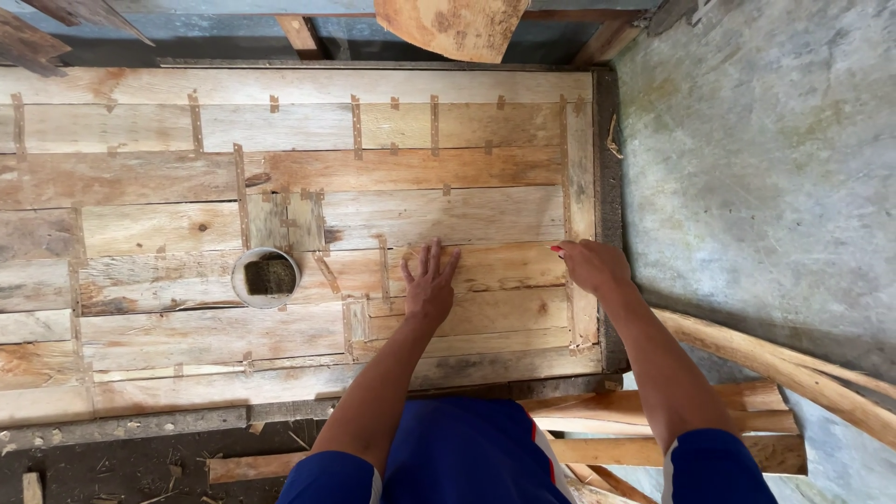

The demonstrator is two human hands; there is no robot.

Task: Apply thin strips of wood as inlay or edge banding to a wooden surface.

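Note:
A large panel of joined wooden planks (280, 168) lies flat below me, its boards patched with thin strips. My left hand (429, 285) rests flat on it, palm down and fingers spread, near the panel's right part. My right hand (590, 264) is at the panel's right edge, fingers curled around a small red-tipped object (556, 248) that touches the wood. I cannot tell what the object is. A round grey tin (266, 277) holding a dark sponge-like block stands on the planks to the left of my left hand.
A grey concrete floor (765, 168) lies to the right of the panel. Curved wooden poles (775, 364) and loose boards (653, 448) lie at the lower right. A rounded wooden board (453, 26) leans at the top. Dirt and scraps lie along the lower left edge.

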